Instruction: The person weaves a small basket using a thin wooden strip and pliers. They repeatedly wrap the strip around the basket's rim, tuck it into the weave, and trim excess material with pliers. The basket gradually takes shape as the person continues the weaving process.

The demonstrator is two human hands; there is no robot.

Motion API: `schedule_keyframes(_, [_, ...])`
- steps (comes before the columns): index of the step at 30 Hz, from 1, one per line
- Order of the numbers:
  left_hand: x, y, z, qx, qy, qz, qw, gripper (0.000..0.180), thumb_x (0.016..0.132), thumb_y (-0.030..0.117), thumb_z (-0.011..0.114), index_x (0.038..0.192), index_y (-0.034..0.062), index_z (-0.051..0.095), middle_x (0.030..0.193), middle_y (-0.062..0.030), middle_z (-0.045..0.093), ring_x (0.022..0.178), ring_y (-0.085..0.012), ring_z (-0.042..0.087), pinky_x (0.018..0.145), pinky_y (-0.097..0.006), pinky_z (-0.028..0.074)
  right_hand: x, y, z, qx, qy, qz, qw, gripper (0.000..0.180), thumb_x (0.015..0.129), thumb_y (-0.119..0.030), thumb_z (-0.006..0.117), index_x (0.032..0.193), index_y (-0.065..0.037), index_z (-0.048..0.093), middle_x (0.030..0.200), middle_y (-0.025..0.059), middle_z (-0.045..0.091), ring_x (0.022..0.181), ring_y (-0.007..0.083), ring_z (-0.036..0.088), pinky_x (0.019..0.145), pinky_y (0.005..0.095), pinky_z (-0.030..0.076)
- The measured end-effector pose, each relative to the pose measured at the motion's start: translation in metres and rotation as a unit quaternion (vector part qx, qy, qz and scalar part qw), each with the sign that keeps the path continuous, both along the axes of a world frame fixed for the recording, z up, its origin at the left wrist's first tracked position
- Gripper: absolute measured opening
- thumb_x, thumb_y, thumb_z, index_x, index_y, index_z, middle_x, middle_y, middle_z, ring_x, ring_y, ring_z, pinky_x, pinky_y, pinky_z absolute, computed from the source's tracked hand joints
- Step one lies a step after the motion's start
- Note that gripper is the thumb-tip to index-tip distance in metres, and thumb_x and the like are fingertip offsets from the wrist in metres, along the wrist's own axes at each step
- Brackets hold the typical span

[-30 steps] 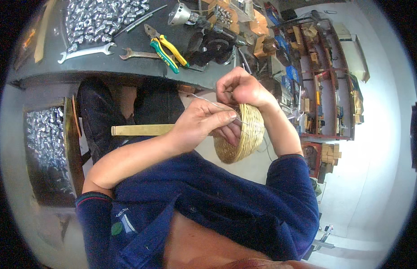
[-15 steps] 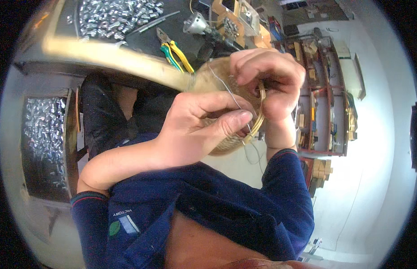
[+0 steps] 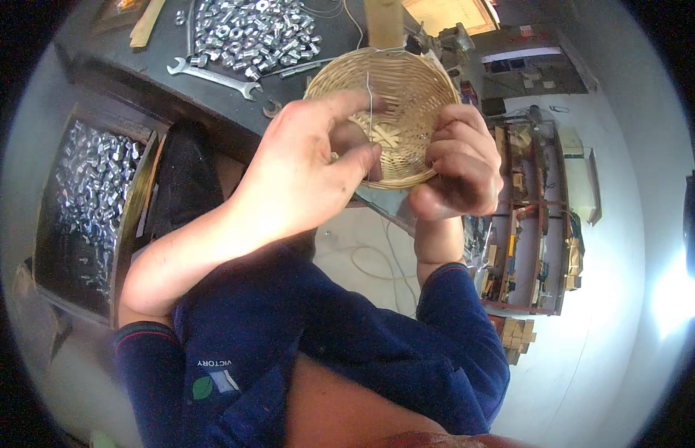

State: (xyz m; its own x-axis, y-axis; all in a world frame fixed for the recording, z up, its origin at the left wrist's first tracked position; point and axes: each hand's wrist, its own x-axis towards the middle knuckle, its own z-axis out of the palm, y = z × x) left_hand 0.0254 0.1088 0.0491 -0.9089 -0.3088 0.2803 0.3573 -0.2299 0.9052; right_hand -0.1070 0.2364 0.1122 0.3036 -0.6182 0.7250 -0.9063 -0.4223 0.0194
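Observation:
A round woven wicker basket (image 3: 402, 84) is held up in front of me, its open side turned toward me so the crossed strips of its base show. My right hand (image 3: 464, 160) is closed over the basket's right rim, fingers curled. My left hand (image 3: 310, 153) reaches across the lower left of the opening, thumb and forefinger pinched on a thin metal wire (image 3: 370, 101). This wire stands nearly straight up from the pinch, across the basket's inside. Its lower end is hidden by my fingers.
Behind the basket, the dark workbench (image 3: 149, 63) carries a heap of metal nuts (image 3: 250, 33) and an open-ended spanner (image 3: 215, 78). On the left an open drawer (image 3: 45, 261) holds many metal fittings (image 3: 97, 175). A shelf rack (image 3: 532, 224) stands at the right.
The basket has tipped from nearly edge-on to show its inside. My view has shifted: the spanner now shows, and the green-and-yellow pliers no longer do. Both hands keep hold.

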Motion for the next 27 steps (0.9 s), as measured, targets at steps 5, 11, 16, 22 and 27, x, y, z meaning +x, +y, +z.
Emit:
schedule_keyframes(5, [-0.004, 0.0, -0.006, -0.12, 0.001, 0.049, 0.992, 0.038, 0.08, -0.005, 0.058, 0.117, -0.005, 0.052, 0.075, -0.0092, 0.063, 0.072, -0.0124, 0.062, 0.066, -0.025, 0.05, 0.004, 0.008, 0.002, 0.051, 0.106, -0.075, 0.99, 0.026, 0.082, -0.024, 0.057, 0.063, -0.007, 0.051, 0.059, 0.003, 0.05, 0.052, 0.0202, 0.049, 0.062, 0.0356, 0.049])
schedule_keyframes(11, [-0.011, 0.013, -0.033, -0.194, 0.103, 0.16, 0.962, 0.03, 0.078, -0.002, 0.057, 0.108, -0.0022, 0.056, 0.064, -0.012, 0.059, 0.052, -0.0188, 0.059, 0.053, -0.029, 0.047, -0.023, -0.004, -0.021, -0.001, 0.127, -0.043, 0.991, 0.041, 0.082, -0.038, 0.058, 0.06, -0.006, 0.048, 0.06, 0.005, 0.055, 0.055, 0.0225, 0.056, 0.065, 0.0399, 0.047])
schedule_keyframes(16, [-0.032, 0.01, -0.072, -0.04, 0.007, 0.152, 0.988, 0.023, 0.085, -0.001, 0.056, 0.108, -0.0021, 0.058, 0.065, -0.0013, 0.056, 0.062, -0.0038, 0.049, 0.057, -0.021, 0.043, -0.056, -0.039, -0.081, -0.033, -0.042, 0.036, 0.998, 0.03, 0.066, -0.03, 0.065, 0.067, -0.002, 0.054, 0.065, 0.0083, 0.054, 0.062, 0.0268, 0.056, 0.069, 0.0424, 0.043])
schedule_keyframes(22, [-0.054, -0.013, -0.115, -0.084, -0.066, 0.18, 0.978, 0.021, 0.086, 0.0, 0.055, 0.107, -0.0025, 0.06, 0.067, -0.0011, 0.058, 0.062, -0.0037, 0.048, 0.057, -0.02, 0.042, -0.076, -0.061, -0.129, -0.029, -0.044, 0.008, 0.999, 0.03, 0.062, -0.031, 0.065, 0.064, -0.003, 0.054, 0.06, 0.0079, 0.051, 0.061, 0.0257, 0.053, 0.07, 0.0411, 0.043])
schedule_keyframes(27, [-0.056, -0.004, -0.138, -0.029, -0.062, 0.154, 0.986, 0.025, 0.088, 0.002, 0.057, 0.112, -0.0031, 0.058, 0.088, -0.0065, 0.065, 0.078, -0.0077, 0.057, 0.071, -0.023, 0.048, -0.082, -0.052, -0.154, -0.015, -0.069, -0.032, 0.997, 0.027, 0.057, -0.027, 0.066, 0.064, -0.004, 0.055, 0.064, 0.0085, 0.054, 0.065, 0.0277, 0.055, 0.075, 0.0435, 0.044])
